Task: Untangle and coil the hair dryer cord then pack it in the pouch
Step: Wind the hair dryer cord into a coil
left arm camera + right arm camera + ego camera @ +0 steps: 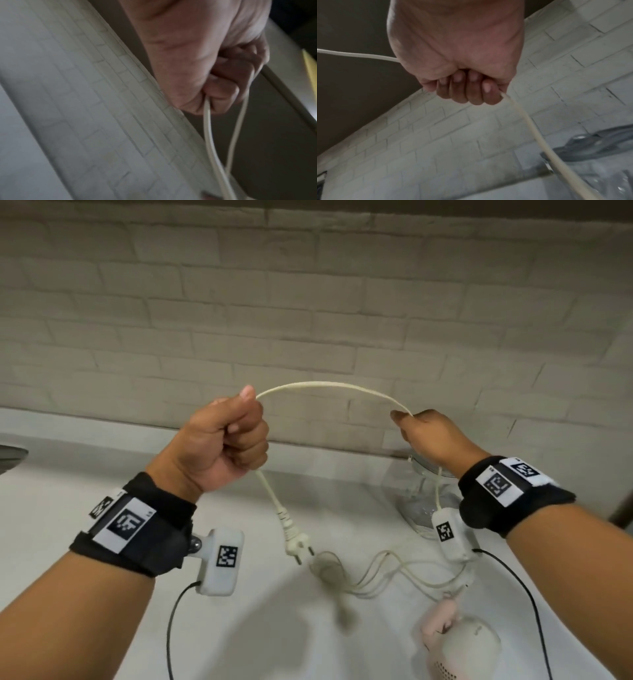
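Fingers [221, 88] of my left hand [222, 446]: curled tight round the cord [329, 386] near its plug [296, 546], which dangles above the bench [51, 508]. Right hand [435, 440]: fisted on the same cord further along; an arch spans between. Slack: tangled loops on the bench, running to the hair dryer [459, 645]. Advice to myself: feed even loops into one fist, keep twist out. Only the right wrist view shows clear plastic, perhaps the pouch [599, 169].
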